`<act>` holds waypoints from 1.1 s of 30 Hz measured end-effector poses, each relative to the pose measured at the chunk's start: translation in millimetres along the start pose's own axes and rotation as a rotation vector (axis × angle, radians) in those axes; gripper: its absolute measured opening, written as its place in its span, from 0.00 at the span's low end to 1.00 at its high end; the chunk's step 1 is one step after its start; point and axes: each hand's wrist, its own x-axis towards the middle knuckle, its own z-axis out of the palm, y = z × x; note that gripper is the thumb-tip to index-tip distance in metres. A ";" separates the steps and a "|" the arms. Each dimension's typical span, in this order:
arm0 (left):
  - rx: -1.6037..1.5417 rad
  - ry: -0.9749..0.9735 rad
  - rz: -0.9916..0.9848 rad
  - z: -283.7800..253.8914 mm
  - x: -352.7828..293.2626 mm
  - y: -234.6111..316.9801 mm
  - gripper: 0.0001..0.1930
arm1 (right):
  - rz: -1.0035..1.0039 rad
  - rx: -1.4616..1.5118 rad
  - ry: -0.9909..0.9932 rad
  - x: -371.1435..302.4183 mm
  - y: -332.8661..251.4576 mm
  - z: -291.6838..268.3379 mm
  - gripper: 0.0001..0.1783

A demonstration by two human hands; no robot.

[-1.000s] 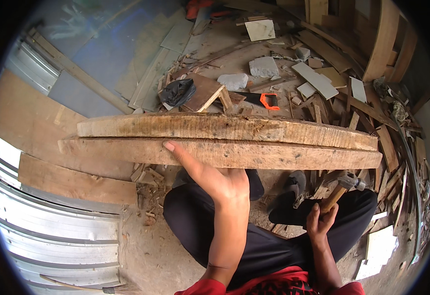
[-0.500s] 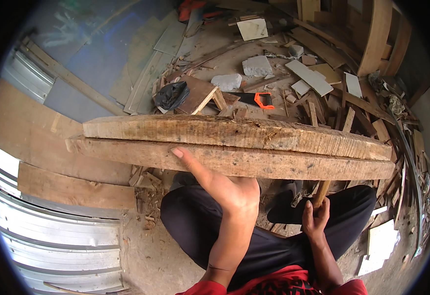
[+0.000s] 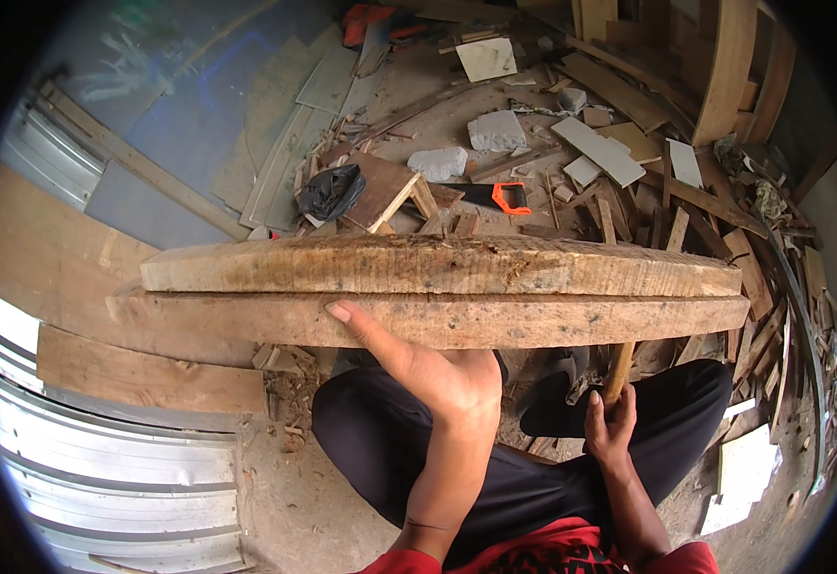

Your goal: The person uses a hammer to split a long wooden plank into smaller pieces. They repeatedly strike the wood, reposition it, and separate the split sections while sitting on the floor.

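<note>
Two rough wooden planks, a far one point(image 3: 438, 266) and a near one point(image 3: 533, 322), lie against each other lengthwise, raised in front of me with a thin dark gap between them. My left hand point(image 3: 438, 378) grips them from the near side; its thumb presses on the near plank while its fingers are hidden behind the wood. Lower right, my right hand point(image 3: 612, 421) is closed round a wooden tool handle point(image 3: 620, 373). The planks cover the handle's upper end, so the tool's head cannot be made out.
A handsaw point(image 3: 508, 198) with an orange grip lies beyond the planks, beside a small wooden stool point(image 3: 380, 191) bearing a black plastic bag point(image 3: 330, 193). Stone blocks point(image 3: 496, 131) and scattered offcuts cover the floor. Corrugated metal sheets point(image 3: 132, 459) lie at left, leaning boards point(image 3: 725, 72) at far right.
The planks have shifted slightly left and tipped a little, their right end higher than before. Both hands keep their holds.
</note>
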 end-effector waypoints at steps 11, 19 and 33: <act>0.007 -0.063 0.079 -2.9 0.4 -0.3 0.41 | 0.023 -0.011 -0.039 -2.8 10.0 -0.1 0.16; 0.105 -0.019 0.040 1.3 -3.2 4.1 0.46 | 0.000 -0.038 -0.048 -1.7 6.3 2.7 0.16; 0.029 -0.016 0.061 -1.8 3.4 2.1 0.41 | 0.004 -0.047 -0.069 0.4 2.0 4.8 0.18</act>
